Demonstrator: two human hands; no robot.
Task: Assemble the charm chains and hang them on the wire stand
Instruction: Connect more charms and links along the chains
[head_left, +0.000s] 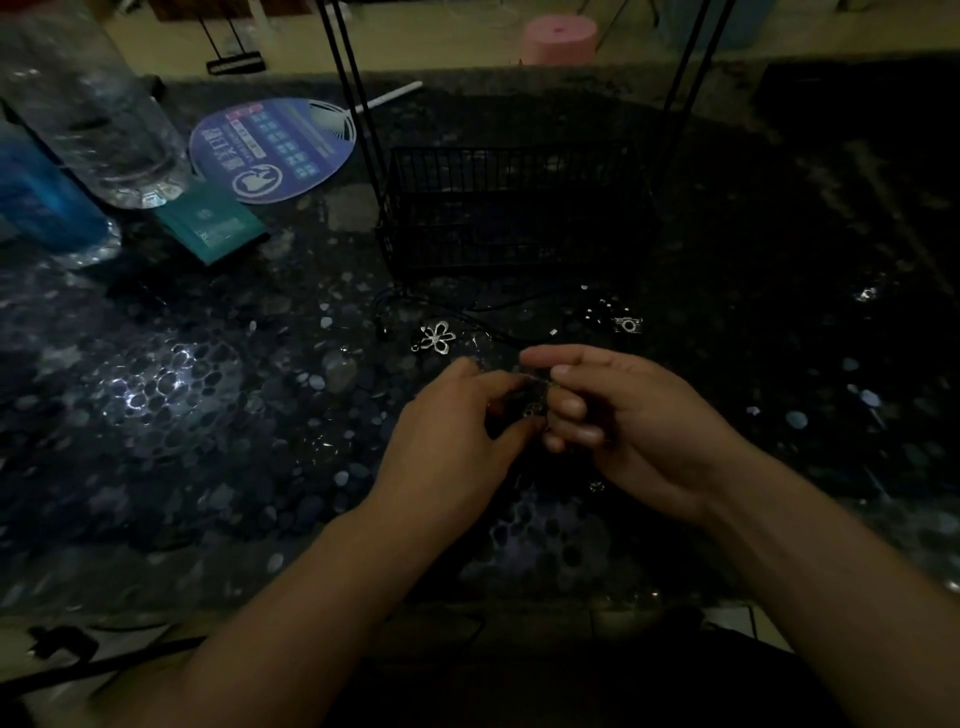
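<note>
My left hand (457, 415) and my right hand (618, 410) meet over the dark table, fingertips together. Between them they pinch a small silver charm (533, 410) and a thin chain; the light is too dim to show the join. A silver flower charm (438, 338) lies just beyond my left hand, with a black cord (498, 306) curling behind it. A small camera-shaped charm (628, 325) lies to the right. The black wire stand (514, 208), with a basket base and tall uprights, rises behind the charms.
A clear plastic bottle (98, 114) and a blue container (41, 202) stand at the far left, near a teal packet (213, 226) and a round blue hand fan (275, 148). A pink stool (558, 39) sits beyond the table. A loose bit (865, 293) lies far right.
</note>
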